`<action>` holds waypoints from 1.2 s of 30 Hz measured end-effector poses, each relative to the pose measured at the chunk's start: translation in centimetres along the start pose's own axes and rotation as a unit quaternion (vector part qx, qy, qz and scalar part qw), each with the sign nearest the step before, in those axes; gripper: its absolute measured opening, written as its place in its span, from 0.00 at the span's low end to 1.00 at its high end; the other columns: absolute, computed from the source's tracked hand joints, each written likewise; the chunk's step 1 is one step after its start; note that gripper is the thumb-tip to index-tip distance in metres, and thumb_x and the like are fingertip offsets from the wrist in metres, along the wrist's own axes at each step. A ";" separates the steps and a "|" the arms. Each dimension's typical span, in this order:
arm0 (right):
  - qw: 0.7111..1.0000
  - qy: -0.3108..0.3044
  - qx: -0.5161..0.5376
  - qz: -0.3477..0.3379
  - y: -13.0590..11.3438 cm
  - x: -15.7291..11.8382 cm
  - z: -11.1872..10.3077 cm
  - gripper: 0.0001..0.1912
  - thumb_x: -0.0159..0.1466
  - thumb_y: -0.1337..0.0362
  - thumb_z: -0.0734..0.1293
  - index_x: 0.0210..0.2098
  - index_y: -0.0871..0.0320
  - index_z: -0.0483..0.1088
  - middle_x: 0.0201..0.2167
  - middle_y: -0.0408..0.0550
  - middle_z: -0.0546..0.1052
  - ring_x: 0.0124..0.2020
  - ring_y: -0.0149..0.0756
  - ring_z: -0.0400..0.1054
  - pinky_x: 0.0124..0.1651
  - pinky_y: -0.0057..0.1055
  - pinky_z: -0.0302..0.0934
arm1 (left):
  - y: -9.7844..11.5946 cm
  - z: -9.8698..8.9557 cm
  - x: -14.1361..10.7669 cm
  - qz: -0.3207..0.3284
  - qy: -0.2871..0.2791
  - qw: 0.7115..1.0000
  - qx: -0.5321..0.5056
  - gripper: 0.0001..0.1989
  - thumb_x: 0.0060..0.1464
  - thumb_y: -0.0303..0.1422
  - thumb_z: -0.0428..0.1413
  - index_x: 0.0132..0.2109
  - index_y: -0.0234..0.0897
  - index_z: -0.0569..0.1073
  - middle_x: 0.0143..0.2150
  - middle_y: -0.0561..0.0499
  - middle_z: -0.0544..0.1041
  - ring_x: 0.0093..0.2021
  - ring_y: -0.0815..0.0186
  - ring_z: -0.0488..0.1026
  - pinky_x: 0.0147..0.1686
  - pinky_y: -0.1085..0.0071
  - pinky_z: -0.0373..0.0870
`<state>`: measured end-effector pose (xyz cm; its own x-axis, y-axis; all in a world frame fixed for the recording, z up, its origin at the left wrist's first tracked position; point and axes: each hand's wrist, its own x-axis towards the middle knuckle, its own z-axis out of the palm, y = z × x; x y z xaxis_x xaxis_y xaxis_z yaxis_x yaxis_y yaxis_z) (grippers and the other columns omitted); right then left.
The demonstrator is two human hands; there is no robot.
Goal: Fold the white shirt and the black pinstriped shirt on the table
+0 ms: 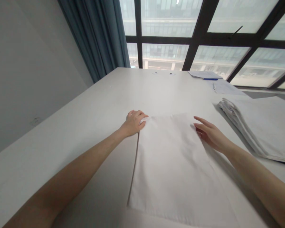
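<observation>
Left hand [133,123] pinches white cloth [168,161] at far-left corner; right hand [210,134], fingers loosely parted, beside far-right corner.

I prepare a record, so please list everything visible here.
table: 1, white, middle
cloth: 1, white, front of table
cloth stack: 1, white, table's right
papers: at least 2, white, far right
strip: 1, blue, beside papers
small items: 2, unclear, table's back edge
window: 1, dark-framed, behind table
curtain: 1, blue, back left
wall: 1, grey, left
socket: 1, pale, left wall
forearms: 2, bare, lower sides
left hand: 1, bare, at cloth's far left corner
right hand: 1, bare, beside cloth's right edge
</observation>
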<state>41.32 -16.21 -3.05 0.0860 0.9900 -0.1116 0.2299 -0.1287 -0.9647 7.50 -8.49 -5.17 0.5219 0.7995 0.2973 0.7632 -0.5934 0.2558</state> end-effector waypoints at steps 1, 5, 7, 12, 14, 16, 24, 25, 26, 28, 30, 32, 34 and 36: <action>1.000 -0.012 0.022 0.009 -0.3 -0.2 0.2 0.25 0.59 0.53 0.69 0.53 0.54 0.69 0.35 0.49 0.78 0.31 0.37 0.73 0.29 0.30 0.69 | 0.0 -0.1 0.0 0.010 -0.004 1.000 -0.003 0.17 0.58 0.32 0.48 0.52 0.40 0.73 0.50 0.45 0.73 0.54 0.57 0.68 0.63 0.51 0.49; 0.995 -0.075 0.066 0.026 -1.1 -1.1 1.5 0.15 0.57 0.55 0.71 0.41 0.55 0.72 0.38 0.51 0.79 0.35 0.42 0.75 0.35 0.35 0.71 | 0.1 -0.3 -0.1 0.041 -0.012 0.999 -0.024 0.17 0.58 0.33 0.48 0.52 0.38 0.72 0.52 0.44 0.73 0.54 0.57 0.68 0.62 0.53 0.52; 0.994 -0.076 0.081 0.018 -1.2 -1.5 2.0 0.16 0.56 0.57 0.72 0.42 0.55 0.71 0.39 0.50 0.80 0.35 0.41 0.75 0.34 0.35 0.71 | 0.1 -0.4 -0.1 0.034 -0.008 0.999 -0.041 0.16 0.57 0.33 0.48 0.51 0.38 0.72 0.52 0.44 0.73 0.54 0.57 0.68 0.61 0.54 0.54; 0.994 -0.065 0.089 -0.025 -0.6 -2.0 2.2 0.19 0.55 0.56 0.71 0.45 0.54 0.70 0.40 0.48 0.80 0.33 0.41 0.75 0.32 0.35 0.69 | -0.2 -0.4 0.1 -0.019 0.021 0.993 -0.118 0.12 0.56 0.35 0.50 0.46 0.38 0.72 0.46 0.46 0.75 0.49 0.58 0.71 0.53 0.59 0.64; 0.993 -0.071 0.094 -0.027 -0.2 -2.1 2.2 0.19 0.56 0.55 0.72 0.45 0.53 0.70 0.40 0.48 0.81 0.32 0.41 0.75 0.32 0.36 0.69 | -0.4 -0.5 0.1 -0.036 0.030 0.987 -0.153 0.11 0.56 0.37 0.51 0.44 0.38 0.72 0.43 0.46 0.76 0.46 0.59 0.72 0.50 0.61 0.67; 0.992 -0.073 0.104 -0.026 0.0 -2.1 2.2 0.19 0.55 0.54 0.72 0.44 0.53 0.71 0.40 0.49 0.81 0.33 0.42 0.75 0.33 0.36 0.69 | -0.6 -0.5 0.1 -0.053 0.033 0.980 -0.190 0.12 0.57 0.40 0.51 0.43 0.38 0.71 0.41 0.48 0.76 0.44 0.59 0.72 0.48 0.63 0.68; 0.986 -0.063 0.156 -0.007 0.1 -2.2 2.3 0.18 0.51 0.56 0.75 0.40 0.53 0.72 0.36 0.47 0.81 0.30 0.40 0.75 0.32 0.35 0.68 | -0.6 -1.1 0.0 -0.058 0.058 0.948 -0.309 0.14 0.59 0.43 0.49 0.36 0.37 0.70 0.32 0.52 0.73 0.36 0.65 0.71 0.40 0.69 0.68; 0.986 -0.062 0.157 -0.007 0.1 -2.2 2.3 0.18 0.51 0.56 0.75 0.40 0.53 0.73 0.36 0.47 0.81 0.29 0.39 0.74 0.32 0.35 0.68 | -0.5 -1.1 0.0 -0.064 0.061 0.944 -0.317 0.14 0.58 0.43 0.50 0.35 0.37 0.70 0.31 0.52 0.73 0.35 0.65 0.71 0.39 0.69 0.68; 0.986 -0.061 0.157 -0.007 0.1 -2.3 2.3 0.18 0.51 0.56 0.75 0.40 0.53 0.73 0.36 0.47 0.81 0.29 0.39 0.74 0.32 0.35 0.68 | -0.5 -1.2 0.1 -0.070 0.065 0.941 -0.323 0.13 0.58 0.43 0.50 0.35 0.37 0.70 0.31 0.52 0.73 0.34 0.65 0.71 0.39 0.69 0.68; 0.986 -0.057 0.155 -0.007 0.1 -2.3 2.3 0.18 0.51 0.56 0.75 0.39 0.53 0.73 0.36 0.47 0.81 0.29 0.39 0.74 0.32 0.35 0.68 | -0.6 -1.1 0.1 -0.084 0.071 0.936 -0.334 0.12 0.56 0.42 0.52 0.34 0.37 0.69 0.30 0.53 0.72 0.33 0.66 0.70 0.37 0.70 0.68; 0.986 -0.056 0.159 -0.006 0.1 -2.3 2.3 0.18 0.51 0.56 0.75 0.39 0.53 0.73 0.36 0.47 0.81 0.29 0.39 0.74 0.32 0.35 0.68 | -0.8 -1.0 0.1 -0.096 0.076 0.933 -0.339 0.12 0.55 0.42 0.52 0.33 0.38 0.69 0.29 0.53 0.72 0.32 0.66 0.70 0.35 0.70 0.67; 0.984 -0.056 0.172 -0.002 0.1 -2.3 2.3 0.17 0.51 0.57 0.76 0.39 0.53 0.73 0.36 0.46 0.81 0.29 0.38 0.74 0.32 0.34 0.68 | -1.0 -0.9 0.2 -0.105 0.079 0.932 -0.339 0.12 0.54 0.42 0.53 0.33 0.37 0.69 0.28 0.53 0.71 0.31 0.66 0.69 0.34 0.70 0.66; 0.981 -0.057 0.185 0.003 0.1 -2.3 2.3 0.17 0.51 0.58 0.76 0.39 0.53 0.73 0.36 0.46 0.81 0.29 0.38 0.74 0.32 0.33 0.68 | -1.1 -0.8 0.2 -0.109 0.082 0.930 -0.342 0.12 0.54 0.42 0.53 0.33 0.37 0.69 0.27 0.54 0.71 0.31 0.66 0.69 0.33 0.70 0.66; 0.980 -0.057 0.192 0.007 0.1 -2.2 2.3 0.18 0.50 0.58 0.76 0.40 0.53 0.74 0.36 0.46 0.82 0.30 0.38 0.75 0.33 0.33 0.69 | -1.1 -0.8 0.2 -0.112 0.085 0.926 -0.350 0.12 0.53 0.42 0.54 0.33 0.37 0.70 0.27 0.54 0.71 0.31 0.67 0.69 0.33 0.70 0.66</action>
<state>38.89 -18.29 -3.40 -0.0266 0.9911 -0.1303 -0.1535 -0.1329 -0.9792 6.44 -7.74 -4.67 0.2674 0.9186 0.2911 0.3797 -0.3781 0.8443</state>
